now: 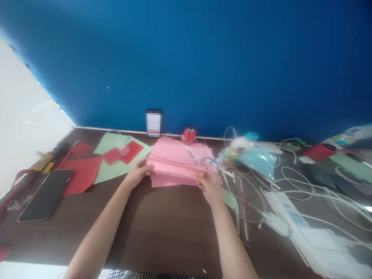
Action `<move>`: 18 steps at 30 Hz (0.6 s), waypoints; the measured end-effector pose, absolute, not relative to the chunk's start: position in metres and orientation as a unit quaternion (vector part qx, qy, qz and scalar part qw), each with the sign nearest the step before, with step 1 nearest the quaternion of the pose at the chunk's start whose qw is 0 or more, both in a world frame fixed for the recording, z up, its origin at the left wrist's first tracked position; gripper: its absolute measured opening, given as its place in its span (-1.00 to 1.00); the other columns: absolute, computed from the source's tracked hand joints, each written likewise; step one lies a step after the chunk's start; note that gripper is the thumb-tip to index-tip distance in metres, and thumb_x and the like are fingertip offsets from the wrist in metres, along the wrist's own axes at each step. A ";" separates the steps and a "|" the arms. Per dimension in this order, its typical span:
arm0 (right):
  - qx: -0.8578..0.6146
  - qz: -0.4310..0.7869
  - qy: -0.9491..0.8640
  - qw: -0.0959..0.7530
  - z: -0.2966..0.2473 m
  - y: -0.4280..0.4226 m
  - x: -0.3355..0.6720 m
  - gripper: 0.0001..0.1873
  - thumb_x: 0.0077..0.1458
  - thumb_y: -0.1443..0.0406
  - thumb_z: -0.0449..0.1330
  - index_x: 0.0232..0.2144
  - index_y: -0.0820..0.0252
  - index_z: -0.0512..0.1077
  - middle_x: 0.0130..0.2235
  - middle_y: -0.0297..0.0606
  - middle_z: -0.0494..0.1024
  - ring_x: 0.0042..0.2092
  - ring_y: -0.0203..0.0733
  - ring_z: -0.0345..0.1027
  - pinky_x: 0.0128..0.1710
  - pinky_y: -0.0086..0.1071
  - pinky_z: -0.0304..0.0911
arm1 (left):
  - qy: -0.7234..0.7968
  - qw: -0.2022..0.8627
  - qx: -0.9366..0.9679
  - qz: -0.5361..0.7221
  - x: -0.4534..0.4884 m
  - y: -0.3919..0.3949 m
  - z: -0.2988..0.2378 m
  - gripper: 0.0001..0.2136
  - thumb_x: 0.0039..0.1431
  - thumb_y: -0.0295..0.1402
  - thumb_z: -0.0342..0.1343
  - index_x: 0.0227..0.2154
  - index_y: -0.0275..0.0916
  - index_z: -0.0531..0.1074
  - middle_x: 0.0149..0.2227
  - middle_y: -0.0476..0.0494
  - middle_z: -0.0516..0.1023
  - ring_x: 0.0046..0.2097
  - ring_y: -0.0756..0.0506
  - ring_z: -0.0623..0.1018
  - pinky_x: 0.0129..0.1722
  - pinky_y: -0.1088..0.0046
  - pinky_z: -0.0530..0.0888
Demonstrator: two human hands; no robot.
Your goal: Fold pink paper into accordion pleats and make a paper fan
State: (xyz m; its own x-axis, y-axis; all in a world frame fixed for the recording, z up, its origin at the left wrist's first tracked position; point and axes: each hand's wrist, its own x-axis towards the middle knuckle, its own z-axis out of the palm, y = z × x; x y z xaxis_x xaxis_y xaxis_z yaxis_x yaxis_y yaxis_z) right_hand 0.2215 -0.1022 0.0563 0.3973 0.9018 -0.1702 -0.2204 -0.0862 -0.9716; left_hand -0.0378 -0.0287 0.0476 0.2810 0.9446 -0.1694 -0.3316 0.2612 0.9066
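A folded sheet of pink paper [174, 168] spans the space between my hands, over several other pink sheets [171, 146] on the dark table. My left hand [138, 172] pinches its left end, thumb on top. At the right end, my right hand [210, 185] grips the lower corner between thumb and fingers. Scissors [209, 163] lie just beyond my right hand, partly covered and blurred. Behind the pink sheets stands a red round object [189, 134], perhaps a tape roll or a tin.
Left are green paper [107, 172], red paper [83, 176] and a dark phone [46, 195]. A second phone [154, 124] leans on the blue wall. Right are a white glue bottle [241, 145], pencils [244, 211], tangled white cables [293, 190] and a power strip [290, 217].
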 end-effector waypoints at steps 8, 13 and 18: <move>-0.496 0.550 -0.300 0.601 0.062 -0.106 0.231 -0.53 -0.42 0.36 0.41 -0.34 0.13 0.39 -0.49 -0.51 0.34 -0.55 -0.50 0.19 -0.65 -0.67 0.12 | 0.373 0.698 0.434 0.430 -0.042 -0.028 0.046 -0.80 -0.12 -0.35 0.28 -0.40 -0.29 0.45 -0.49 0.01 0.44 -0.42 0.07 0.49 -0.33 0.55 0.51; -0.529 0.526 -0.271 0.608 0.059 -0.106 0.230 -0.60 -0.43 0.35 0.39 -0.40 0.16 0.42 -0.54 -0.50 0.35 -0.57 -0.46 0.24 -0.63 -0.62 0.21 | 0.375 0.706 0.409 0.439 -0.046 -0.027 0.046 -0.81 -0.19 -0.37 0.32 -0.49 -0.33 0.46 -0.49 -0.02 0.46 -0.42 0.04 0.50 -0.31 0.53 0.52; -0.531 0.508 -0.269 0.622 0.050 -0.101 0.230 -0.73 -0.41 0.39 0.33 -0.49 0.22 0.47 -0.54 -0.43 0.40 -0.59 -0.46 0.22 -0.67 -0.60 0.16 | 0.393 0.690 0.424 0.435 -0.048 -0.025 0.045 -0.79 -0.21 -0.38 0.33 -0.45 -0.33 0.50 -0.51 -0.05 0.47 -0.42 0.01 0.51 -0.31 0.48 0.54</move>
State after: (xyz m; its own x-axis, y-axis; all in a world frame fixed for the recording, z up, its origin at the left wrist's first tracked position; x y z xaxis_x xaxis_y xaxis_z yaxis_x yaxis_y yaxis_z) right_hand 0.2302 -0.1008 0.0496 0.3382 0.9185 -0.2049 -0.3462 -0.0810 -0.9347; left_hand -0.0477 -0.0252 0.0448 0.3120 0.9342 -0.1729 -0.2676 0.2611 0.9275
